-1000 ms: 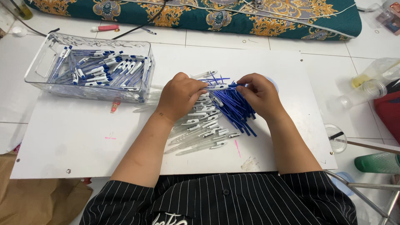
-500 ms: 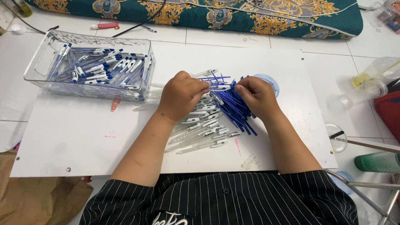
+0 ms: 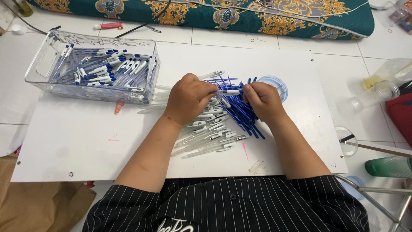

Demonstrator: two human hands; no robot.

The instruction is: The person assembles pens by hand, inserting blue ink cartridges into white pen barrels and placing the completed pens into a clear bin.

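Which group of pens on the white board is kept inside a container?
The pens with blue caps at the board's far left: they lie in the clear plastic bin. The clear barrels and blue refills lie loose by the hands.

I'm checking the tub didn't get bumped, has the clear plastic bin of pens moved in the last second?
No. The clear bin of pens sits at the same back-left spot on the white board, its right end by the board's pink mark as before.
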